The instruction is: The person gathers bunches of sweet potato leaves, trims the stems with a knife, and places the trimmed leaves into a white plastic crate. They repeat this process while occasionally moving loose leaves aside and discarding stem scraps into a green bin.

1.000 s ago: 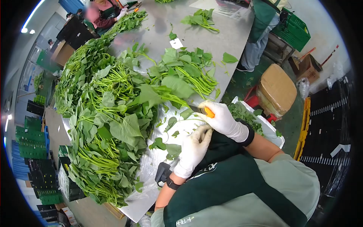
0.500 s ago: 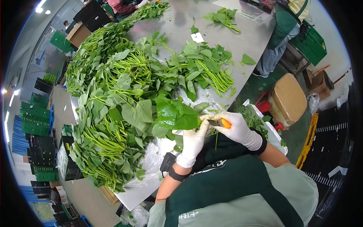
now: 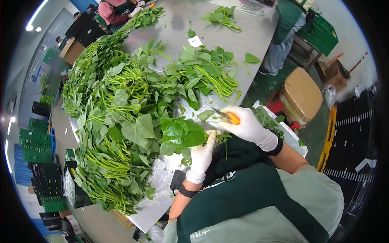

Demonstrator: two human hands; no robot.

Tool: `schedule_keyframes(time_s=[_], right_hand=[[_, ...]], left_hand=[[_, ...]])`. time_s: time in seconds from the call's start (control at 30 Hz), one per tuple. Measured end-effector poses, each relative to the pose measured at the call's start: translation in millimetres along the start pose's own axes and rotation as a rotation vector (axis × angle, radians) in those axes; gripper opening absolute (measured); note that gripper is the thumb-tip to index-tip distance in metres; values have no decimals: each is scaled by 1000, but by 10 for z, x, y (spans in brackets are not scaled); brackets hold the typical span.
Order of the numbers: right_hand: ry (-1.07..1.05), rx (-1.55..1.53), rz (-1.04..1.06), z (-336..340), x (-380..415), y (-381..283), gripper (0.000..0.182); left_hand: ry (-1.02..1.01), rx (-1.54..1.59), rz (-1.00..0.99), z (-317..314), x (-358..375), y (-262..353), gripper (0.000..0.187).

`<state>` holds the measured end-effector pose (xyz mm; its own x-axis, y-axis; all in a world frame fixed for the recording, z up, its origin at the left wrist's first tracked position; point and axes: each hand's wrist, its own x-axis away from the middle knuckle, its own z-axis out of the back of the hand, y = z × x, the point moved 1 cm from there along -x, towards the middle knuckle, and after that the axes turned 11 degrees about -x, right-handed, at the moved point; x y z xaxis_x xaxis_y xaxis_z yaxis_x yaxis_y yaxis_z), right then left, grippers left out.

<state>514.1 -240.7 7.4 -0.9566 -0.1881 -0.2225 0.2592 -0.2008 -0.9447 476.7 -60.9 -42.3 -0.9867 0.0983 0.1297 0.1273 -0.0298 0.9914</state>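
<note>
My left hand [image 3: 201, 156], in a white glove, is closed round the stems of a bunch of broad green leaves [image 3: 182, 133] that points left over the table. Short stem ends stick out to the right of its fingers. My right hand [image 3: 250, 128], also gloved, grips orange-handled scissors [image 3: 233, 118] a little above and right of the bunch. Their metal blades are blurred and partly hidden. A large heap of leafy greens [image 3: 121, 105] covers the table's left part, and a smaller bunch [image 3: 216, 79] lies beyond my hands.
The metal table [image 3: 182, 24] bears a white card [image 3: 195, 41] and clear plastic film [image 3: 162, 172]. A white box of leaves [image 3: 298, 143] stands at my right. One person [image 3: 115, 14] is at the far left, another [image 3: 283, 38] at the far right.
My right hand has moved up and away from my left hand with the scissors. The view has shifted, so the table's contents appear further left.
</note>
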Motion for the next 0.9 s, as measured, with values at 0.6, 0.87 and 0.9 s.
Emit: schedule_keyframes(time_s=[0.6,0.87,0.9], right_hand=[[14,-393,-157,-45,-453,292,23],[-200,-1103,-478,-130,-253,323,22],[-172,-1099,-454,-172,-227,359,20]], left_hand=[[-228,55,226,-60,130,60,24],[-266,95,199,-82,99,12,32],[-267,104,212,-79,101,4,33]])
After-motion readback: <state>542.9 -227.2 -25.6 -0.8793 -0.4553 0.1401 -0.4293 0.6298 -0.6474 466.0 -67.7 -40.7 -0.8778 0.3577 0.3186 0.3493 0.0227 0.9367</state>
